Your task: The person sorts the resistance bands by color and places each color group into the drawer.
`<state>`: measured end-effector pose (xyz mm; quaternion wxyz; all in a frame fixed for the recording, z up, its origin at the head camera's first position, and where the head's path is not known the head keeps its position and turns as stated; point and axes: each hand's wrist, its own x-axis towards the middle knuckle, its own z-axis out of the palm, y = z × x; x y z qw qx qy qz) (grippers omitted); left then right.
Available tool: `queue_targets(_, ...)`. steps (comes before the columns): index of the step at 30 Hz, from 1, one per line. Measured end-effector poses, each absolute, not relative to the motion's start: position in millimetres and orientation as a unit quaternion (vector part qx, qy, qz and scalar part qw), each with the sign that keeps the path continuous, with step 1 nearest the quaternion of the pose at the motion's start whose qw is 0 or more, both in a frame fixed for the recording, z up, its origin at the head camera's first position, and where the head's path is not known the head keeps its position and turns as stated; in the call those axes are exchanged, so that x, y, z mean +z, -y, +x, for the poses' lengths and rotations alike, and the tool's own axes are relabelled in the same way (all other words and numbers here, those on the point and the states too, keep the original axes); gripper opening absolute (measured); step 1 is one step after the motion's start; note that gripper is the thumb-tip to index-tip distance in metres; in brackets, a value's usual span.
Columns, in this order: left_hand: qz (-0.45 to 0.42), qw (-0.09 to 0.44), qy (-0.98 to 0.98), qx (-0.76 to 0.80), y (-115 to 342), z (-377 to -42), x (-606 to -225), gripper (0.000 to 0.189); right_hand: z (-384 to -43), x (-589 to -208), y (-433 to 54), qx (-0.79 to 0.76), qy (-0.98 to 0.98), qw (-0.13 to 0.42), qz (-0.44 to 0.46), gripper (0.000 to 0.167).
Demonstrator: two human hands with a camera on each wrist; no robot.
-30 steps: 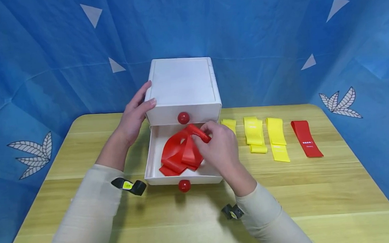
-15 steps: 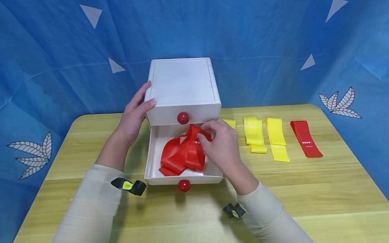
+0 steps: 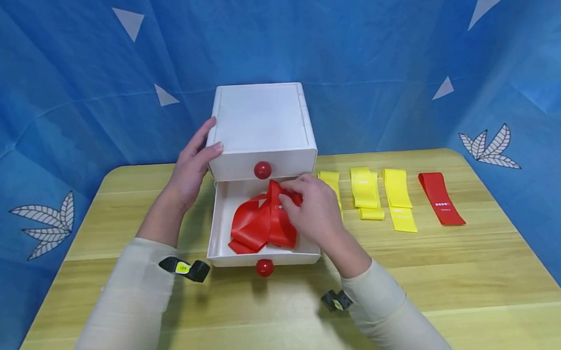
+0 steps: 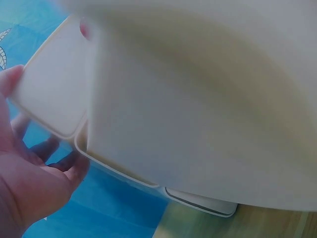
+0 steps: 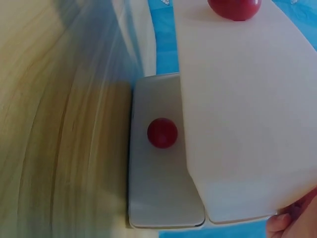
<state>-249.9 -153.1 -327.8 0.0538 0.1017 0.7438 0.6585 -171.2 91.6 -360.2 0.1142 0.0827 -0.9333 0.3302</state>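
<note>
A white drawer cabinet [image 3: 261, 117] with red knobs stands at the back of the table, its middle drawer [image 3: 235, 261] pulled out. My left hand [image 3: 190, 170] rests against the cabinet's left side, thumb at the top edge; in the left wrist view the left fingers [image 4: 69, 168] lie spread along that side. Inside the pulled-out drawer lie red resistance bands [image 3: 252, 227], loosely looped over each other. My right hand [image 3: 313, 205] pinches a red band with white print between thumb and fingers, over the drawer's right side. The right fingertips are partly hidden.
To the right of the cabinet, several folded yellow bands [image 3: 397, 189] and one red band [image 3: 441, 200] lie in a row on the wooden table [image 3: 460, 282]. Below the pulled-out drawer, a bottom drawer [image 5: 166, 183] is closed. A blue curtain [image 3: 374, 57] hangs behind.
The red band in my right hand has turned from a folded end to a draped piece with its print showing. The left hand stays on the cabinet.
</note>
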Motion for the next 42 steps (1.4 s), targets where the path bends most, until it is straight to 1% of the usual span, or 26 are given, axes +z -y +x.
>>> queue_targets(7,0.103,0.054,-0.745,0.657,153.2,-249.6,-328.1,0.066,-167.5,-362.7,-103.8,0.436,0.882,0.154,0.089,0.027)
queue_targets(14,0.102,0.053,-0.744,0.659,153.6,-249.5,-329.2,0.066,-162.3,-365.5,-125.7,0.456,0.857,0.226,0.082,0.02)
queue_targets(20,0.101,0.055,-0.744,0.658,153.6,-248.9,-327.8,0.066,-161.2,-370.1,-151.0,0.459,0.844,0.269,0.069,0.013)
queue_targets(29,0.103,0.055,-0.742,0.66,152.6,-248.0,-326.9,0.066,-161.6,-379.4,-195.8,0.465,0.838,0.285,0.025,0.012)
queue_targets(32,0.102,0.055,-0.741,0.661,153.1,-248.2,-327.0,0.066,-160.9,-381.0,-208.3,0.459,0.844,0.278,0.003,0.012)
queue_targets(38,0.101,0.056,-0.742,0.66,153.7,-248.7,-327.8,0.066,-157.9,-383.5,-238.0,0.438,0.86,0.257,-0.056,0.02)
queue_targets(42,0.105,0.055,-0.741,0.66,153.4,-249.1,-328.2,0.066,-154.6,-383.9,-263.0,0.431,0.861,0.253,-0.094,0.026)
